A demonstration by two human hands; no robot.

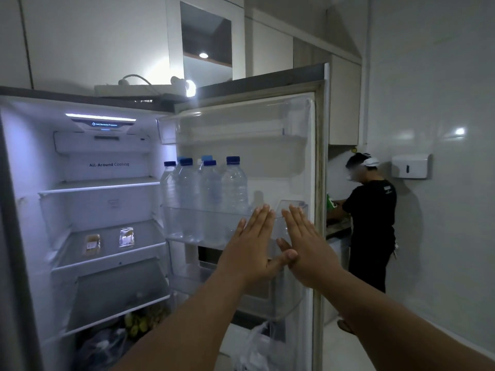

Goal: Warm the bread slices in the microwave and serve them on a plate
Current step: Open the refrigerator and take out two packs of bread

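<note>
In front of the open white fridge door (308, 162), both hands are held up flat with the backs toward the camera. The left hand (251, 245) and the right hand (308, 245) have straight fingers kept together, they hold nothing, and their thumbs cross and touch between them. Both forearms reach forward and up from the lower edge of the view.

Just beyond the fingertips is the clear plastic door shelf (187, 223); I cannot tell if the fingers touch its rim. To the left of the hands on this shelf stand several clear plastic water bottles with blue caps (209, 188), close together. Above the hands a second clear door bin (241, 124) is seen.

Further left of the hands the lit fridge interior (34, 162) shows glass shelves with free space between them. Its back wall reads "All-Around Cooling", and the top panel carries small writing too blurred to read. On the shelf at hand height lie two small clear packets with pale contents (92, 243); whether they are the bread slices, I cannot tell.

To the right of the hands, past the door edge, a person in black clothes (372, 223) stands at a counter, and a white wall dispenser (411, 166) hangs beside.
</note>
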